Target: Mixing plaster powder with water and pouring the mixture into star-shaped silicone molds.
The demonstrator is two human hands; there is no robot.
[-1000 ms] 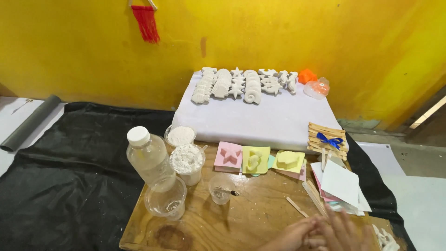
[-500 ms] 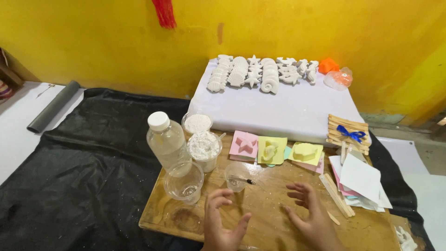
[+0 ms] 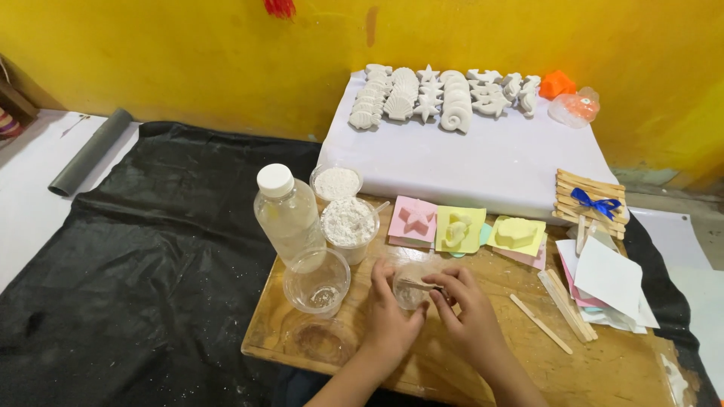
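We had both hands around a small clear plastic cup [image 3: 411, 286] that stood on the wooden board [image 3: 603, 362], just in front of the pink star mould [image 3: 414, 219] and to the right of a larger empty clear cup [image 3: 317, 280]. We judged the small cup to be light, thin-walled and easily squashed, and smooth enough to slip, so a gentle hold around its side wall low down seemed the place to take it, not at the rim.

Our left hand [image 3: 391, 313] was curled against the cup's left side, fingers loosely bent and touching the wall, not clenched. Our right hand [image 3: 469, 305] had its fingertips [image 3: 439, 285] drawn together in a pinch on a thin wooden stick [image 3: 417, 283] that lay across the cup's mouth; how firmly it was pinched we could not tell.

Behind the cups stood a clear bottle with a white cap [image 3: 287, 212] and two tubs of white powder [image 3: 348, 226]. More loose sticks [image 3: 540, 323] lay on the board to the right, well apart from our hands, beside a stack of coloured paper squares [image 3: 607, 283].
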